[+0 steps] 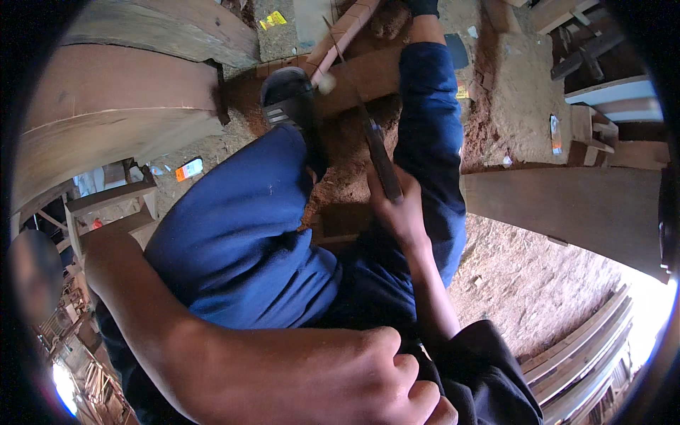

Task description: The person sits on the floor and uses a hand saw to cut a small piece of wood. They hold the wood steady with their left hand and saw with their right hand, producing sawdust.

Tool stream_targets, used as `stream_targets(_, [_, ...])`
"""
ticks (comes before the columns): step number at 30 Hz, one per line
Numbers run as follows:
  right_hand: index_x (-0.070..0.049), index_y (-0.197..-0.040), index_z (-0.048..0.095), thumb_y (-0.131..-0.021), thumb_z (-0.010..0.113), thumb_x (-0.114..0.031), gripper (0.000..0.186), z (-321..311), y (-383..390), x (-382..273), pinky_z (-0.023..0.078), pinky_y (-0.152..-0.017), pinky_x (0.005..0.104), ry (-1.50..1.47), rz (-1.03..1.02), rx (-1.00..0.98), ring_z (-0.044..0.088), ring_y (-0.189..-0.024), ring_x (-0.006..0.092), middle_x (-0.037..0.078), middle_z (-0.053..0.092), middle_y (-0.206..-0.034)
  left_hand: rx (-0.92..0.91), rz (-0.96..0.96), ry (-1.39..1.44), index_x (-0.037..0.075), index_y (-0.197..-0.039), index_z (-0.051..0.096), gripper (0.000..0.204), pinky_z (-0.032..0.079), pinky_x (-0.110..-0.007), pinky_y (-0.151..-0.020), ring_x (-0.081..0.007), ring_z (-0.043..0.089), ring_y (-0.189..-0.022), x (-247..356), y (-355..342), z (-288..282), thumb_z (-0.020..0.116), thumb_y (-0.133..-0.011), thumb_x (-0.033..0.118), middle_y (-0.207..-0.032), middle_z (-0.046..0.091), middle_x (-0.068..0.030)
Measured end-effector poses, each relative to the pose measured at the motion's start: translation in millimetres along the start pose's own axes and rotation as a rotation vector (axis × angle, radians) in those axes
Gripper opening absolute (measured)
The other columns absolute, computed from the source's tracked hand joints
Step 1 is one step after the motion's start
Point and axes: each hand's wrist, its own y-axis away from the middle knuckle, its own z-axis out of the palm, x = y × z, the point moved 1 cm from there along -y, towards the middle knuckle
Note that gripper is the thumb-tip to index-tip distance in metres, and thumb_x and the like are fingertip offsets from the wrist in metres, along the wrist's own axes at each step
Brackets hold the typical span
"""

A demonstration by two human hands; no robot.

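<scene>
My right hand (pixel 402 209) is closed around the dark handle of a handsaw (pixel 381 161). Its thin blade runs away from me, between my legs, past a reddish-brown length of wood (pixel 346 35) with marks along its edge. Whether the teeth touch that wood I cannot tell. Close in front of me, my left hand (pixel 372 372) is curled up beside my dark right sleeve (pixel 489 372). What those fingers hold, if anything, is hidden. My left shoe (pixel 287 95) rests next to the near end of the marked wood, by a plank lying crosswise (pixel 368 74).
Large wooden panels (pixel 127 81) stand at the left, and a long board (pixel 552 202) lies at the right. Small wooden frames (pixel 113 202) and stacked planks (pixel 581 354) surround me. Sawdust and wrappers (pixel 189 168) litter the ground. Another person (pixel 35 276) is at the far left.
</scene>
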Motion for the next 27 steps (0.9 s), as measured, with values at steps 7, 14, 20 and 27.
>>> stream_targets(7, [0.001, -0.091, 0.062, -0.096, 0.062, -0.015, 0.017, -12.9, 37.7, -2.1, 0.04, -0.058, 0.0245, 0.009, -0.04, -0.032, 0.047, -0.066, 0.0052, -0.002, 0.054, -0.071, 0.086, -0.126, 0.119, 0.006, -0.096, 0.058, 0.015, 0.033, -0.025, -0.053, -0.0076, 0.048, -0.061, 8.0, 13.2, 31.6, 0.063, -0.083, 0.012, -0.069, 0.048, 0.0022])
stream_targets(14, [0.001, -0.09, 0.063, -0.095, 0.061, -0.013, 0.015, -13.9, 34.3, 7.6, 0.04, -0.058, 0.0248, 0.034, -0.103, -0.035, 0.047, -0.068, 0.0044, -0.002, 0.053, -0.071, -0.132, -0.023, -0.015, 0.007, -0.111, 0.061, 0.032, 0.03, -0.025, -0.051, -0.0095, 0.045, -0.061, 6.0, 11.8, 12.4, 0.057, -0.087, 0.028, -0.071, 0.04, 0.0033])
stream_targets(20, [0.0, -0.09, 0.063, -0.095, 0.062, -0.014, 0.016, -7.3, 34.3, 1.1, 0.039, -0.058, 0.0248, 0.047, -0.065, -0.032, 0.045, -0.068, 0.0044, -0.003, 0.052, -0.071, 0.073, -0.127, 0.061, 0.007, -0.087, 0.056, 0.011, 0.032, -0.025, -0.052, -0.0074, 0.046, -0.057, 10.2, 10.6, 32.6, 0.064, -0.085, 0.013, -0.065, 0.046, 0.0026])
stream_targets(27, [0.001, -0.086, 0.061, -0.096, 0.061, -0.016, 0.019, -13.9, 50.6, -3.2, 0.038, -0.056, 0.025, -0.014, -0.014, -0.013, 0.042, -0.065, 0.0045, -0.004, 0.048, -0.067, 0.151, -0.164, 0.148, 0.006, -0.082, 0.055, 0.012, 0.031, -0.026, -0.05, -0.0076, 0.044, -0.055, 9.6, 5.3, 39.2, 0.064, -0.085, 0.012, -0.062, 0.043, 0.0023])
